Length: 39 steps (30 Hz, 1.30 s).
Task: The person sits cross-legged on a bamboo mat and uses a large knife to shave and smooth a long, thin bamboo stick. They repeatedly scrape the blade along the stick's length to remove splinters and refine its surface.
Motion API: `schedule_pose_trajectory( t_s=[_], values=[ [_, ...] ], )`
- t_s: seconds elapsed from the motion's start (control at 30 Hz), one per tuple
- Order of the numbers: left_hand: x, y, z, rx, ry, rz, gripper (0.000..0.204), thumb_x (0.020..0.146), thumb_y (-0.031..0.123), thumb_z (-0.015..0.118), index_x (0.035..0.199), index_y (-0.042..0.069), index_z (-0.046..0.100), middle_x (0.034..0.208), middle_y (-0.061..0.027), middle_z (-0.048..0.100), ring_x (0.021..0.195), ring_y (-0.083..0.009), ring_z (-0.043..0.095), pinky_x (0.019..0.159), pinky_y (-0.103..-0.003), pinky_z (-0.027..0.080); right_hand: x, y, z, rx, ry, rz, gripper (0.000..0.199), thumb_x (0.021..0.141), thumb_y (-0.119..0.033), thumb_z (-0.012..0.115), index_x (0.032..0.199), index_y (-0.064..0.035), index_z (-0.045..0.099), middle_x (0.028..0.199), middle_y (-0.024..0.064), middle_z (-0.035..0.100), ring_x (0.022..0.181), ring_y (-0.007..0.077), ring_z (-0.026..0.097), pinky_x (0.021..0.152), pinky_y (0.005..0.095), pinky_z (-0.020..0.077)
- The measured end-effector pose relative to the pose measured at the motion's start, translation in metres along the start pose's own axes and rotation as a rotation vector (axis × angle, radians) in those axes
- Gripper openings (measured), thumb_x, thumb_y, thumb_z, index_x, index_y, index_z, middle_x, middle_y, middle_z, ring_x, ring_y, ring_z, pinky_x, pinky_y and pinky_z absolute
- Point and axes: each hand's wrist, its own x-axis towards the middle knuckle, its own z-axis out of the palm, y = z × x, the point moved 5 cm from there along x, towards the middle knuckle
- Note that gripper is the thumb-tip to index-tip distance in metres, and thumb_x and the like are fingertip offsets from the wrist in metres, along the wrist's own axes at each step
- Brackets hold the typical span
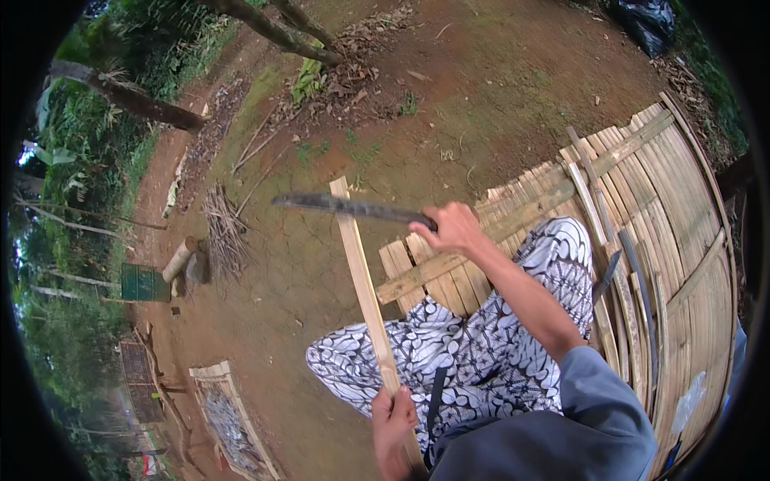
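Observation:
My right hand (451, 228) is closed round the handle of a machete (353, 208), whose long dark blade points left. The blade crosses a pale bamboo strip (365, 280) near its far end; whether it touches the strip I cannot tell. Wrapped round the lower part of that strip is my left hand (394, 417), close to my body. The strip slants up and away over my left leg, which is covered by black-and-white patterned cloth (353, 353). I sit cross-legged on a bamboo platform (449, 284).
More bamboo strips (634, 321) and a dark blade (607, 276) lie on the platform at right. Beyond are a bundle of sticks (224, 228), a green drum (146, 283), tree trunks (128, 96) and a framed tray (233, 421) on bare earth. A black plastic bag (646, 24) lies far right.

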Motion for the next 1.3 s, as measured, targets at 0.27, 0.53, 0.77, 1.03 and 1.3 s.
schedule_pose_trajectory(
  t_s=[0.27,0.53,0.77,1.03,1.3],
  values=[
    [-0.004,-0.001,0.000,-0.033,-0.008,-0.015,0.016,0.096,0.012,0.052,0.084,0.005,0.042,0.056,0.0024,0.037,0.042,-0.0034,0.033,0.037,-0.022,0.027,-0.010,-0.009,0.006,-0.097,0.004,-0.365,0.057,0.083,-0.062,0.050,0.066,-0.0093,0.062,0.049,0.0067,0.051,0.045,0.0254,0.054,0.050,0.0419,0.0457],
    [-0.005,0.014,-0.014,0.057,-0.018,0.064,0.016,0.096,0.013,0.052,0.085,0.003,0.045,0.058,0.0026,0.042,0.046,-0.0034,0.038,0.040,-0.021,0.031,-0.008,0.012,-0.031,0.053,-0.027,0.322,0.062,0.088,-0.060,0.046,0.081,-0.0025,0.069,0.055,0.0176,0.059,0.060,0.0351,0.063,0.060,0.0455,0.0509],
    [0.026,0.030,-0.012,0.019,0.061,0.178,0.014,0.097,0.016,0.053,0.094,0.003,0.049,0.058,0.0022,0.038,0.045,-0.0056,0.034,0.041,-0.022,0.032,-0.012,0.017,-0.034,0.355,0.133,0.400,0.058,0.091,-0.050,0.048,0.084,0.0043,0.067,0.057,0.0227,0.055,0.053,0.0352,0.057,0.056,0.0448,0.0439],
    [0.058,-0.006,-0.015,-0.289,-0.023,0.115,0.022,0.098,0.012,0.048,0.116,-0.001,0.052,0.069,0.0013,0.042,0.052,-0.0056,0.035,0.047,-0.021,0.033,-0.025,-0.028,-0.020,0.481,-0.051,0.020,0.048,0.089,-0.042,0.052,0.075,0.0024,0.064,0.049,0.0118,0.050,0.042,0.0202,0.046,0.045,0.0377,0.0379],
    [0.059,0.002,0.007,0.015,0.042,0.111,0.026,0.102,0.021,0.041,0.115,0.001,0.051,0.065,0.0043,0.035,0.048,-0.0030,0.030,0.043,-0.020,0.028,-0.078,-0.100,0.016,0.184,-0.186,-0.620,0.050,0.080,-0.058,0.058,0.071,-0.0084,0.062,0.054,0.0090,0.057,0.047,0.0264,0.058,0.043,0.0385,0.0431]
  ],
)
